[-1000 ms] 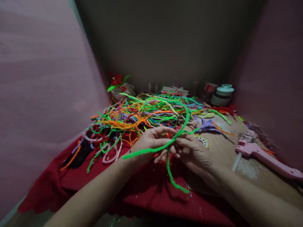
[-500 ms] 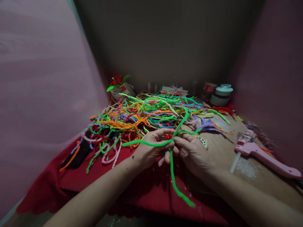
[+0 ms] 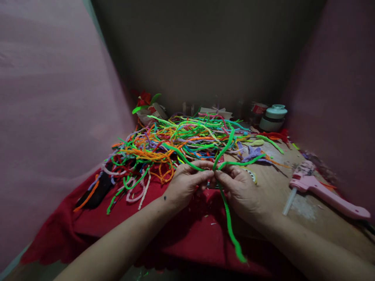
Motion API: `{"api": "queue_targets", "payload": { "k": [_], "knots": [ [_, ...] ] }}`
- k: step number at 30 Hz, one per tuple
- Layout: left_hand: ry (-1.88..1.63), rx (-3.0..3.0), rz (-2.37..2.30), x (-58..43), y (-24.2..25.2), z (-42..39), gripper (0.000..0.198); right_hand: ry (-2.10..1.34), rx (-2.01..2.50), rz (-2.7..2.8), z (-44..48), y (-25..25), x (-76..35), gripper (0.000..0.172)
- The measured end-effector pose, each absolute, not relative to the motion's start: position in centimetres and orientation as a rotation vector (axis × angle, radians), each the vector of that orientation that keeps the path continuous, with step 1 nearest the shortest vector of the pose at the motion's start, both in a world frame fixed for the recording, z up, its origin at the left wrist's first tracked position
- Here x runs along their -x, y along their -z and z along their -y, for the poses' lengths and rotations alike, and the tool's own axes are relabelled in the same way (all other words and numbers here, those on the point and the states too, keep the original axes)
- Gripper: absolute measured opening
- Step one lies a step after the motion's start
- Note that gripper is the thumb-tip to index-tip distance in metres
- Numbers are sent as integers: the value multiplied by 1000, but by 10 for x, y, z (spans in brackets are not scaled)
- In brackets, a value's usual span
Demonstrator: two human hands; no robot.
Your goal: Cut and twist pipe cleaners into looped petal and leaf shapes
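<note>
Green pipe cleaners cross at one point, with several arms spreading out from it. My left hand pinches them just left of the crossing, thumb on top. Against it, my right hand pinches from the other side, so both thumbs nearly meet. One arm hangs down toward me, one rises away, and the others reach left and right. The fingers hide the crossing itself. Just beyond my hands lies a tangled heap of many-coloured pipe cleaners.
A pink glue gun rests on the brown board at the right. A teal-lidded jar stands behind. A purple pipe-cleaner piece lies nearby. Red cloth covers the table, with a black object at the left.
The left green arm has swung from pointing sideways to pointing up and away. The hanging arm has shifted slightly right, and my left thumb now lies over the crossing.
</note>
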State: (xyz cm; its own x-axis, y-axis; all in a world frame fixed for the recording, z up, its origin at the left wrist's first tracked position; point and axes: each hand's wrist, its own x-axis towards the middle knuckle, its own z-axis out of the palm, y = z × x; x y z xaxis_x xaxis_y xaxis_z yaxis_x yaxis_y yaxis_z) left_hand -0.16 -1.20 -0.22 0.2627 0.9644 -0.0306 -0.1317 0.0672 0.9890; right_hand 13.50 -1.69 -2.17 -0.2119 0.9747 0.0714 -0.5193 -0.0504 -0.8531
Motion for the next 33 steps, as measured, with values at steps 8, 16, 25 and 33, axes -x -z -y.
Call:
{"api": "queue_targets", "payload": {
  "k": [8, 16, 25, 33],
  "knots": [
    [-1045, -1108, -908, 2, 3, 8, 8, -1764, 721, 709, 14, 17, -136, 19],
    [-1114, -1747, -900, 13, -2, 8, 12, -1666, 759, 924, 13, 18, -140, 14],
    [-870, -2513, -850, 29, 0, 2, 18, -1717, 901, 1064, 13, 21, -143, 25],
    [-975, -1780, -952, 24, -6, 2, 15, -1581, 1025, 1338, 19, 15, -140, 21]
  ]
}}
